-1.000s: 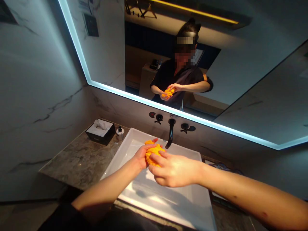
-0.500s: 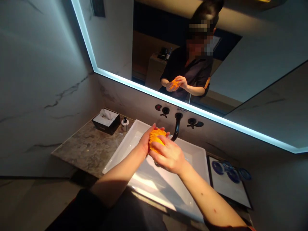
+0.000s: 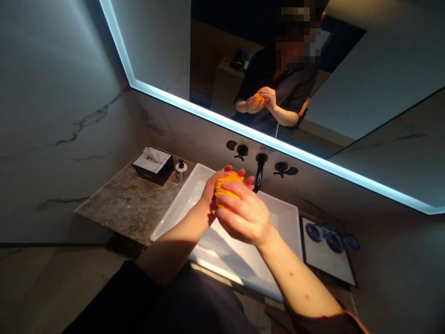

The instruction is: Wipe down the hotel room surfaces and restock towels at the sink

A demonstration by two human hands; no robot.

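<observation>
A bunched-up orange cloth (image 3: 225, 186) with a rough, crinkled surface is pressed between my two hands above the white basin (image 3: 283, 218). My left hand (image 3: 210, 190) cups it from the left and underneath, its fingertips showing beyond the far side. From the right and on top, my right hand (image 3: 247, 212) closes over it with curled fingers. The black spout (image 3: 259, 172) sticks out from the wall just behind my hands; no running water shows. Parts of the cloth are hidden by my right fingers.
On the stone counter (image 3: 118, 208) at left stand a tissue box (image 3: 153, 164) and a small pump bottle (image 3: 181, 170). Black cross-handle taps (image 3: 281, 170) flank the spout. A tray (image 3: 327, 260) with several blue glass items lies at right. The lit mirror (image 3: 215, 69) reflects me.
The whole view has tilted down slightly, so the surroundings sit higher. My right fingers have shifted and wrap further over the cloth; both hands still hold it over the basin.
</observation>
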